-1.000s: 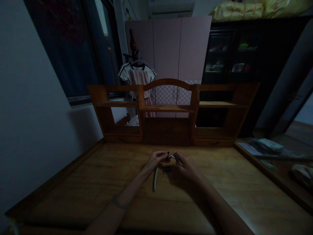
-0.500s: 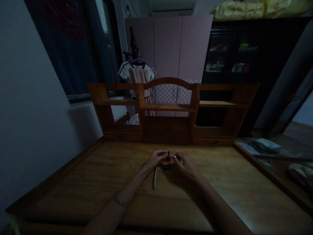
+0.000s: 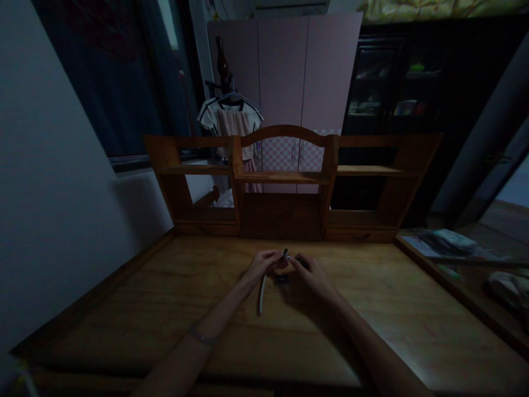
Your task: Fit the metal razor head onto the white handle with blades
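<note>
My left hand [image 3: 261,262] is closed, pinching a small black-and-silver piece [image 3: 285,255] at its fingertips. A short light-grey cable-like length [image 3: 261,298] runs down from beneath this hand toward the tabletop; whether it joins the piece is hidden. My right hand [image 3: 313,274] is closed around a dark-handled tool [image 3: 303,263], its fingertips meeting the black-and-silver piece. The tool's tip is too small to make out. Just below the hands, a small dark object [image 3: 281,279] lies on the wooden desk [image 3: 198,314].
A wooden shelf unit [image 3: 283,177] with small drawers stands along the desk's back edge. At the right, beyond a raised wooden edge [image 3: 450,292], lie papers and a plastic packet [image 3: 454,241]. A white wall [image 3: 82,182] bounds the left side.
The view has tipped slightly downward. Both hands stay together at the black-and-silver piece, which looks turned a little; the right fingers have shifted slightly on the tool.
</note>
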`<state>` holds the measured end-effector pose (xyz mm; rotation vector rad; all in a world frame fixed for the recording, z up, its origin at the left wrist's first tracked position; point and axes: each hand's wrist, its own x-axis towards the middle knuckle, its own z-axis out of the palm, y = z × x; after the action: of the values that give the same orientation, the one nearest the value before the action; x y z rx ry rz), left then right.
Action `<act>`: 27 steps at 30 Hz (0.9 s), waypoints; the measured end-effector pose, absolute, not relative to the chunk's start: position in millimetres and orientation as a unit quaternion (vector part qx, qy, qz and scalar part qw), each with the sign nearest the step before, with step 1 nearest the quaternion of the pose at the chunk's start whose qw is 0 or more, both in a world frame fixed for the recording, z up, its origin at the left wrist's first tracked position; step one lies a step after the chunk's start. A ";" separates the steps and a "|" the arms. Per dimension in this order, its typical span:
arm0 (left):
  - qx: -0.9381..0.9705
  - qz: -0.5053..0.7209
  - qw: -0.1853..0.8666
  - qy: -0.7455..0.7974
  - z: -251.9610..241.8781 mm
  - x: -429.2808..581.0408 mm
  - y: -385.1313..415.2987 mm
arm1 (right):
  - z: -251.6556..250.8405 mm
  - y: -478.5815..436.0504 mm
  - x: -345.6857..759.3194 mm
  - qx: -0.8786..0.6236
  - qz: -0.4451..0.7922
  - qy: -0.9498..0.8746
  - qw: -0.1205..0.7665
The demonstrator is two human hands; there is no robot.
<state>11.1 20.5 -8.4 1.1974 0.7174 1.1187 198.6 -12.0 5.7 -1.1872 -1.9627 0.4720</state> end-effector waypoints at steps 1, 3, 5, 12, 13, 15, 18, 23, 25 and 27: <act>0.522 0.487 0.625 0.316 -8.1 10.9 20.2 | 5.9 -11.6 198.7 -0.466 0.198 -0.768 0.392; 0.525 0.489 0.620 0.316 -8.4 10.2 19.6 | 6.6 -11.0 198.6 -0.464 0.218 -0.762 0.396; 0.533 0.492 0.613 0.316 -9.2 9.6 19.0 | 7.5 -10.6 198.1 -0.463 0.236 -0.756 0.399; 0.549 0.480 0.600 0.328 -9.6 9.3 17.4 | 10.5 -10.9 198.4 -0.468 0.253 -0.745 0.403; 0.550 0.479 0.600 0.328 -9.3 9.6 17.0 | 10.4 -11.0 198.7 -0.469 0.250 -0.745 0.402; 0.551 0.479 0.600 0.327 -9.0 10.4 16.1 | 9.9 -11.0 199.3 -0.473 0.241 -0.747 0.400; 0.544 0.481 0.604 0.329 -9.4 11.3 16.4 | 9.4 -11.3 199.2 -0.476 0.225 -0.749 0.402; 0.527 0.512 0.581 0.349 -11.8 10.2 20.4 | 13.5 -12.7 200.3 -0.492 0.204 -0.709 0.462; 0.543 0.515 0.555 0.364 -12.8 9.9 20.8 | 15.5 -11.9 203.4 -0.508 0.189 -0.686 0.486; 0.579 0.505 0.515 0.381 -13.1 10.0 20.1 | 16.1 -9.7 207.8 -0.530 0.176 -0.664 0.498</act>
<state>10.0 20.1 -13.1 1.3905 0.9160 1.2128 207.8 -9.7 16.1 -1.2828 -1.6066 0.4272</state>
